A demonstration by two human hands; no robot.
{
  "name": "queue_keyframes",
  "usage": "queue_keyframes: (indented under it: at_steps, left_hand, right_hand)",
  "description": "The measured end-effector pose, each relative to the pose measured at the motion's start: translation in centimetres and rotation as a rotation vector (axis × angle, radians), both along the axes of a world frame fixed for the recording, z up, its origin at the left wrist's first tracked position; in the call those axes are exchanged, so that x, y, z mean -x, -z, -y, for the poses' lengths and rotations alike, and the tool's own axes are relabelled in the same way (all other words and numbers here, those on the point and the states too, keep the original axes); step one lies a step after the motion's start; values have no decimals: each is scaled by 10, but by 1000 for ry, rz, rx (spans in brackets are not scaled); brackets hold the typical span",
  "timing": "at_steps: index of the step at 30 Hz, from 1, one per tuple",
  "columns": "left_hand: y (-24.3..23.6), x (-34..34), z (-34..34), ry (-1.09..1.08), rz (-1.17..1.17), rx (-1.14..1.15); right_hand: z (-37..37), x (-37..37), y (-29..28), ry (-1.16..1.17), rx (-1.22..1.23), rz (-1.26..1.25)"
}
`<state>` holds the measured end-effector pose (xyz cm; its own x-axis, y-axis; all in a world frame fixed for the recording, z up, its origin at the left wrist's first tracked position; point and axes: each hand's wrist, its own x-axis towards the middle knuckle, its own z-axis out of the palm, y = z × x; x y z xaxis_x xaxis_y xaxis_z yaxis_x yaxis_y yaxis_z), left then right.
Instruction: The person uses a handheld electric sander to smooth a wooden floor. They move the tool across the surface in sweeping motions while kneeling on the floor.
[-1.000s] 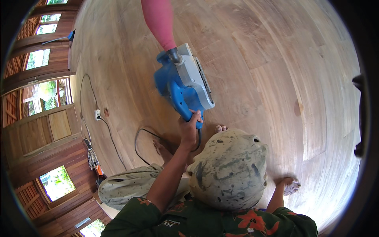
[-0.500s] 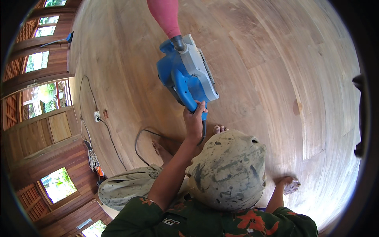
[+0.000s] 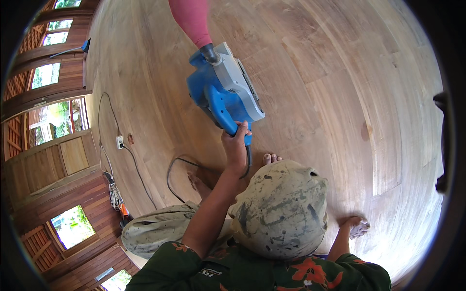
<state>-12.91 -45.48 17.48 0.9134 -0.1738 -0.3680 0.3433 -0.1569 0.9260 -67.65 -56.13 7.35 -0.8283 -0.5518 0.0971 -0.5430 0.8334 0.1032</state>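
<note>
Sander (image 3: 206, 87): blue body, grey side cover, out in front of the left hand (image 3: 236, 141), over the wood floor (image 3: 315, 121). Left hand is wrapped around the rear end of its blue handle (image 3: 219, 111). Can't tell if the belt touches the floor. Dark spout (image 3: 209, 52) at the far end, beyond the left hand, carries a pink dust bag (image 3: 190, 22) running out of view. Black cord (image 3: 249, 156) drops from the handle end just below the left hand; more black cord loops on the floor to that hand's left. Right hand (image 3: 358, 228) is well apart from the sander, low beside the right knee (image 3: 281, 208), at or near the floor; can't tell finger state or contact. Stained trousers, bare toes (image 3: 272, 158) between the hands, near the left one. Further left of the left hand: white socket (image 3: 120, 140) with a plug in it, coiled pale cable (image 3: 114, 196), then wood wall (image 3: 73, 154) with windows (image 3: 73, 225).
</note>
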Motion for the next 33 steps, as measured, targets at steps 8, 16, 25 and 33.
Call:
queue_keyframes:
  at_steps: [8, 16, 25, 33]
  left_hand:
    - [3, -15, -14, -42, 19, 2]
    - [7, -31, -28, -114, -22, 39]
    - [9, -40, -46, -160, -22, 8]
    - [11, -55, -63, -184, -50, -16]
  right_hand:
    - [-6, 13, 22, 18, 1, -87]
    - [2, 19, 17, -4, -27, -16]
    - [11, 23, 18, 10, -12, -22]
    - [13, 30, 27, 1, -25, -41]
